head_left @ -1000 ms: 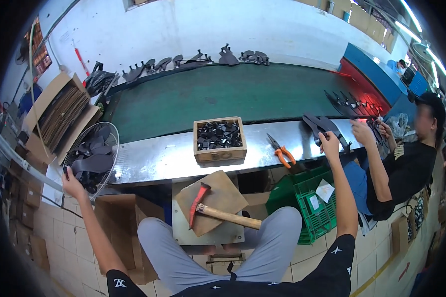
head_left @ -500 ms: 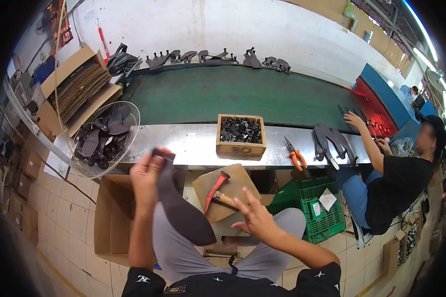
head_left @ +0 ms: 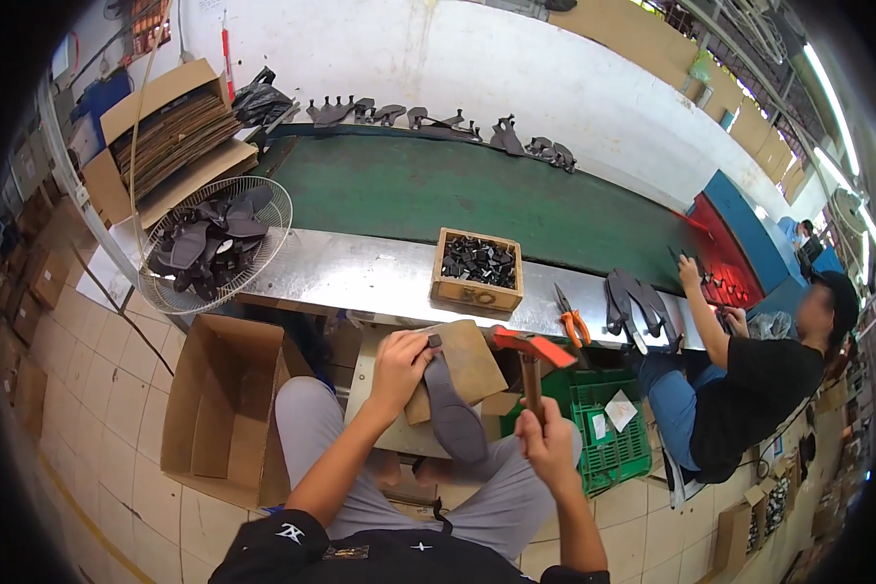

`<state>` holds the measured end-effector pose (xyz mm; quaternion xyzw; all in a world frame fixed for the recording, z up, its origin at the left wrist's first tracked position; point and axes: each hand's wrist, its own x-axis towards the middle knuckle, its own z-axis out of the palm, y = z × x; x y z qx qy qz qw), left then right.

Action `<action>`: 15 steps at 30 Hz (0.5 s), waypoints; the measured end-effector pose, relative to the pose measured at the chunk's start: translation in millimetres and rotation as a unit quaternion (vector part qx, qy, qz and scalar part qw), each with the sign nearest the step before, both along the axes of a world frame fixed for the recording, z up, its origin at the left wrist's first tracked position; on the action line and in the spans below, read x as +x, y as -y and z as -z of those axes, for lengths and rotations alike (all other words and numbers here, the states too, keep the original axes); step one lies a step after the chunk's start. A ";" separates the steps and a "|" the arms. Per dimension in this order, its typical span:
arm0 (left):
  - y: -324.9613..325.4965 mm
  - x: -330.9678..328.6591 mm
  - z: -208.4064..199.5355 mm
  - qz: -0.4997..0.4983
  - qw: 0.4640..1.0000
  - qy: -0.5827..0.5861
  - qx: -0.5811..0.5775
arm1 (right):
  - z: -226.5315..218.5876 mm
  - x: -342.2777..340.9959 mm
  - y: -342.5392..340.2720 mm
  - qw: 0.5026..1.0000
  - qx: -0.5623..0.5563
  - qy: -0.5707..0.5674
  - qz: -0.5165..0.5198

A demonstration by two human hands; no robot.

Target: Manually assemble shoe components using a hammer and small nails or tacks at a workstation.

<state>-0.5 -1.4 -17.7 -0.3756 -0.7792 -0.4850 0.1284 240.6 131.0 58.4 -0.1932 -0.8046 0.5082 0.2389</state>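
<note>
My left hand (head_left: 399, 368) grips the narrow end of a dark grey shoe sole (head_left: 456, 417), where a small dark square block (head_left: 434, 342) shows at the fingertips. The sole lies slanted across a worn tan board (head_left: 479, 358), its wide end toward my lap. To its right, my right hand (head_left: 549, 443) is closed around the wooden handle of a hammer (head_left: 531, 375). The red hammer head is raised above the board's right side, apart from the sole. Part of the left fingers' hold is hidden.
A wooden box (head_left: 476, 293) of small black pieces and orange-handled pliers (head_left: 572, 319) sit on the metal ledge. Left are a wire basket (head_left: 280, 229) of soles and a cardboard box (head_left: 190, 419); right, a green crate (head_left: 603, 448) and a co-worker (head_left: 769, 375). A green conveyor (head_left: 438, 185) runs behind.
The sole has come down from above my left thigh onto the board. My right hand, open before, has picked up the hammer from the board and raised it.
</note>
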 end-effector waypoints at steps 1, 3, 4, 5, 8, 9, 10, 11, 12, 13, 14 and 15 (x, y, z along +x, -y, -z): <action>2.3 -0.5 2.3 -0.002 0.995 -0.036 -0.096 | 7.5 -0.8 4.9 1.000 -0.006 -0.004 -0.007; 15.6 -1.2 -5.9 -0.007 0.990 -0.006 -0.138 | 0.4 -10.3 11.8 0.997 0.072 -0.007 -0.041; 20.5 -3.3 -9.8 -0.010 0.984 0.020 -0.178 | -5.7 -14.7 12.9 0.986 0.149 -0.015 -0.074; 25.0 -9.7 -9.6 0.022 0.972 0.054 -0.226 | -13.3 -18.8 13.6 0.979 0.181 -0.030 -0.090; 28.5 -9.4 -6.7 0.023 0.972 0.030 -0.230 | -75.2 -13.1 36.2 0.988 0.136 -0.063 -0.018; 29.5 -15.2 -8.9 0.040 0.968 0.041 -0.244 | -89.7 -13.1 41.1 0.982 0.077 -0.172 -0.025; 29.7 -18.5 -12.5 0.050 0.966 0.034 -0.249 | -96.1 -13.4 44.5 0.961 0.015 -0.276 -0.025; 29.4 -18.9 -13.6 0.057 0.966 0.035 -0.250 | -93.4 -15.5 42.3 0.941 -0.038 -0.331 -0.062; 27.1 -20.2 -16.7 0.070 0.966 0.032 -0.249 | -82.3 -25.7 37.2 0.943 -0.038 -0.327 -0.057; 29.6 -21.5 -21.7 0.078 0.961 0.026 -0.263 | -56.9 -40.4 25.9 0.969 0.134 -0.183 -0.096; 31.4 -23.3 -22.8 0.073 0.956 0.019 -0.284 | -35.4 -47.9 17.1 0.943 0.303 -0.030 -0.137; 28.1 -19.7 -19.9 0.085 0.955 0.029 -0.283 | -12.3 -41.0 12.2 0.947 0.291 0.017 -0.137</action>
